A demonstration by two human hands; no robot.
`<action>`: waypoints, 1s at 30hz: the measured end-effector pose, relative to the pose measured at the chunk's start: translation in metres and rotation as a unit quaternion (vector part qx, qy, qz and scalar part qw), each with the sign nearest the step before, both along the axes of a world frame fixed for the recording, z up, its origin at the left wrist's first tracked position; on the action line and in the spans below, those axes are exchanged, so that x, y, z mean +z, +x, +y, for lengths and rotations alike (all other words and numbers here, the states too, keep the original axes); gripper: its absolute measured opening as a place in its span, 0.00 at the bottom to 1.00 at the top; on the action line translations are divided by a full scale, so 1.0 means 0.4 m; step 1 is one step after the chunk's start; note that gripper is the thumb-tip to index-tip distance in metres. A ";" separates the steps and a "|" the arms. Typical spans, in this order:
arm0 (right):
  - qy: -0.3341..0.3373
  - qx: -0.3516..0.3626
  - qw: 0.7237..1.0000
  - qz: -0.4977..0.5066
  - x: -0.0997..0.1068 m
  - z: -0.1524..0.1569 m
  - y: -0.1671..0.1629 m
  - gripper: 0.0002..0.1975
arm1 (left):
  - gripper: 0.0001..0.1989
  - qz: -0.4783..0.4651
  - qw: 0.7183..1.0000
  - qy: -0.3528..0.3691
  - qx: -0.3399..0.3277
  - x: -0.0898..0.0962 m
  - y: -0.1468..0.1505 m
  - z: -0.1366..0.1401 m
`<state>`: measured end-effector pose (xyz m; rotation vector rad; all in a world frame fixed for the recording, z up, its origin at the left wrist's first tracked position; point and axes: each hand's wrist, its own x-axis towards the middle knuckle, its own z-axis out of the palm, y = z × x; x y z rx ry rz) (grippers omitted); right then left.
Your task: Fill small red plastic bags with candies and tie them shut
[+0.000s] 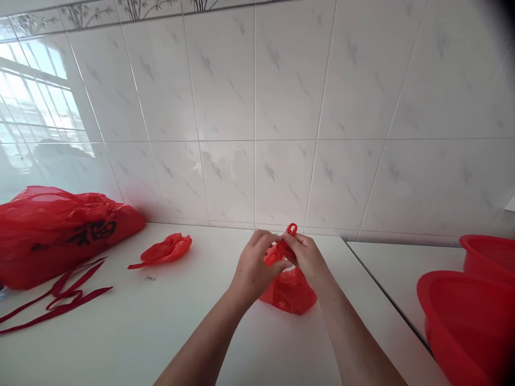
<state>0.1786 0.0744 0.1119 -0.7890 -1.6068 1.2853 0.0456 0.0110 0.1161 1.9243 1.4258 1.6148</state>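
Observation:
A red plastic bag (290, 295) is in front of me on the white surface, its upper part bunched together. My right hand (306, 254) is closed, pinching the gathered top between thumb and fingers, and a small red loop stands up above the fingertips. Close on the other side, my left hand (257, 262) curves around the bag's upper part. Its thumb and fingers are apart in a C shape, with the fingertips near the right hand's. Whether those fingertips touch the plastic is hard to see.
A large full red bag (72, 230) with black print lies at the left, dark red straps (76, 297) before it. Nearer stands a small crumpled red bag (167, 250). Red plastic baskets (432, 289) occupy the right, past a seam in the white tabletop (161, 332). Behind rises a tiled wall (285, 107).

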 end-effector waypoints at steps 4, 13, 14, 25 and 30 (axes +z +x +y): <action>0.007 0.001 1.000 -0.004 0.002 -0.012 -0.003 0.24 | 0.04 -0.020 0.999 -0.040 -0.013 -0.053 -0.004 0.008; 0.055 0.115 0.983 -0.131 0.020 -0.014 0.056 0.25 | 0.05 -0.107 0.992 -0.057 -0.021 -0.113 -0.002 0.018; 0.055 0.103 0.983 -0.139 0.017 -0.009 0.059 0.24 | 0.05 -0.113 0.991 -0.071 -0.034 -0.116 -0.002 0.020; 0.045 0.160 0.971 -0.173 0.000 0.012 0.084 0.12 | 0.07 -0.148 0.978 -0.146 -0.022 -0.128 0.008 0.032; 0.056 0.047 0.968 -0.240 -0.017 0.033 0.084 0.17 | 0.09 -0.124 0.981 -0.150 0.024 -0.120 0.020 0.022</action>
